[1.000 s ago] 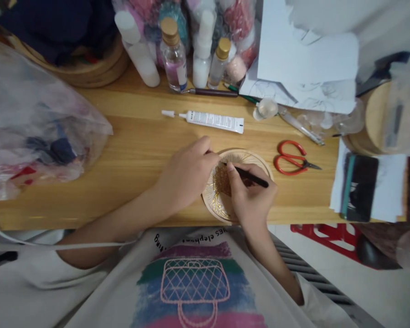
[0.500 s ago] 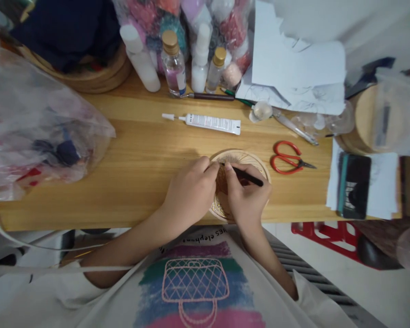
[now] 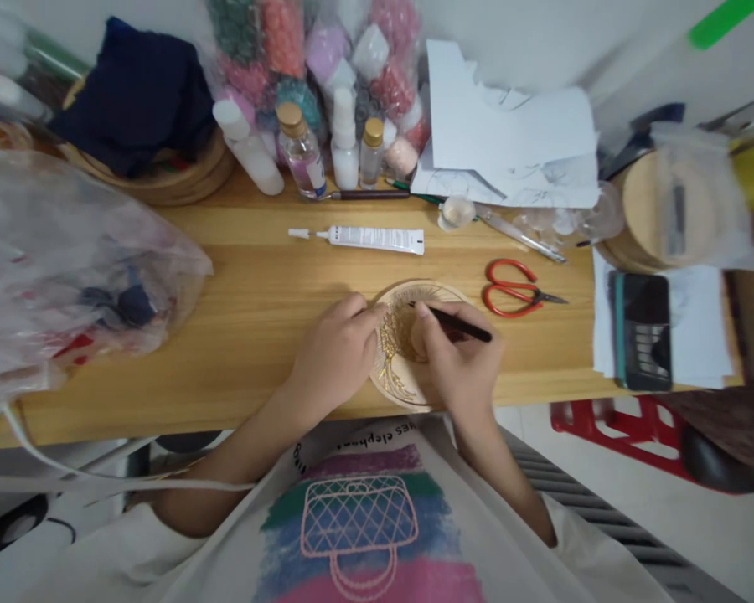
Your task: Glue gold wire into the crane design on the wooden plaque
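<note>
A round, pale wooden disc (image 3: 408,368) lies near the table's front edge, with a raised gold wire-like pattern on its left part and fine lines fanning round its upper rim. My left hand (image 3: 339,356) has its fingers curled in at the disc's left edge, thumb and forefinger over the rim. Slim black tweezers (image 3: 458,322) sit in my right hand (image 3: 468,360), pinched between thumb and fingers. Their tip points left, over the disc's upper middle. My right hand covers the disc's right side.
Red-handled scissors (image 3: 515,289) lie right of the disc. Behind it are a white glue tube (image 3: 377,239), a dark-handled tool (image 3: 370,194) and several bottles (image 3: 302,159). A plastic bag (image 3: 88,276) covers the table's left; a black phone-like device (image 3: 644,331) rests on papers at right.
My left hand has drawn back left from the tweezers' tip, uncovering more of the gold pattern. The tweezers stay in my right hand. The camera view has shifted slightly.
</note>
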`<state>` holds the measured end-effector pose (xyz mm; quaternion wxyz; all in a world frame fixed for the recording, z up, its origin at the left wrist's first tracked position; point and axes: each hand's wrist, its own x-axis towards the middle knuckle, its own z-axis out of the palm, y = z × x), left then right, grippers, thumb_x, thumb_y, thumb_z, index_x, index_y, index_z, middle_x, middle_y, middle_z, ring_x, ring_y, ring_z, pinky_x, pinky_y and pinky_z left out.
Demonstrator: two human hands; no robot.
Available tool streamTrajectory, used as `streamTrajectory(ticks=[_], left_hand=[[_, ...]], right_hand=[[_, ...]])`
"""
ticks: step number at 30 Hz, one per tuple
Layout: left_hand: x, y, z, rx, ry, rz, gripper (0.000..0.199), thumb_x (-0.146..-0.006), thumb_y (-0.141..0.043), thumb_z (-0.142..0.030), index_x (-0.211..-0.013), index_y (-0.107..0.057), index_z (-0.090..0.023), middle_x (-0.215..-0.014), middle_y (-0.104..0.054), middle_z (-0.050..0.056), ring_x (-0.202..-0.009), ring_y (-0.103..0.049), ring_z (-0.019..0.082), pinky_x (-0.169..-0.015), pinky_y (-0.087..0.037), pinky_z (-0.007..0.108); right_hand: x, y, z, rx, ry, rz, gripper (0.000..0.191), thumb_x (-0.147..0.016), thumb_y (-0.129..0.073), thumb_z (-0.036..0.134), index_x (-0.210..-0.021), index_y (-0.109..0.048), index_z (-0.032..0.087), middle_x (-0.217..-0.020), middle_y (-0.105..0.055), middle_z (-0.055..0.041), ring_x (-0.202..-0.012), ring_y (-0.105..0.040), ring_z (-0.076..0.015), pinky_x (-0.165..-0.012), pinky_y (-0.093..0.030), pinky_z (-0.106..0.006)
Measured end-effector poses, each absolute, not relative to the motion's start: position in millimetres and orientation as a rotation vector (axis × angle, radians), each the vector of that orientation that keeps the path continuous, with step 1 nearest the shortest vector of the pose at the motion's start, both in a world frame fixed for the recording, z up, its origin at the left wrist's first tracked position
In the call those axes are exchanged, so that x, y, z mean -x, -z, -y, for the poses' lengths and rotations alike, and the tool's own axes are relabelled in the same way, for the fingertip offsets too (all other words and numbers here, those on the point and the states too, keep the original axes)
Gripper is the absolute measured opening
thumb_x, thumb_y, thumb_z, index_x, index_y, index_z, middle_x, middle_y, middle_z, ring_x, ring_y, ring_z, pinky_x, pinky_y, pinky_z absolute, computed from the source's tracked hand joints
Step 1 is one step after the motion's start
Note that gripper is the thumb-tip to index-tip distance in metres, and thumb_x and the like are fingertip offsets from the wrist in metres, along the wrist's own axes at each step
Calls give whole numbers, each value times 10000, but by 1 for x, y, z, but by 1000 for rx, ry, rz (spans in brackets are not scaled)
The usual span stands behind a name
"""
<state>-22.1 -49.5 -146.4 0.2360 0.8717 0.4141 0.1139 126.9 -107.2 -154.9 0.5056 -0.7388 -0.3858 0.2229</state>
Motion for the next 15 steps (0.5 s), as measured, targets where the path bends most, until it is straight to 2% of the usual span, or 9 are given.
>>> streamTrajectory(ticks=[3, 8, 12, 15], left_hand=[[29, 151, 47, -2323, -440, -1082, 367, -918, -427, -70, -1118, -722, -159, -854, -657, 46, -779, -636, 157, -718, -532, 268], [40, 149, 33, -2295, -452, -933, 321, -988, -414, -153, -1141, -696, -165, -961, -700, 55, -864, -652, 160, -787, -540, 288], [43, 146, 17, -2417, -429, -800, 311, -1007, -400, -200, -1130, -682, -147, -1004, -712, 81, -908, -658, 182, -809, -542, 310], [40, 147, 11, -2501, -353, -775, 329, -1010, -378, -219, -1105, -689, -172, -983, -709, 81, -885, -658, 194, -772, -532, 310]], right_hand=[[-157, 156, 104, 1740, -474, 853, 134, -780, -754, 328, -778, -736, 195, -719, -737, -15, -617, -642, -132, -568, -503, -262], [-189, 168, 102, 1651, -675, 864, 155, -688, -800, 326, -713, -709, 203, -606, -676, 18, -514, -586, -118, -499, -484, -251], [-174, 175, 111, 1693, -606, 800, 138, -737, -780, 326, -758, -735, 197, -689, -721, -5, -592, -638, -129, -575, -522, -266], [-155, 175, 122, 1713, -537, 757, 141, -778, -761, 326, -793, -746, 186, -745, -746, -29, -667, -681, -150, -634, -555, -286]])
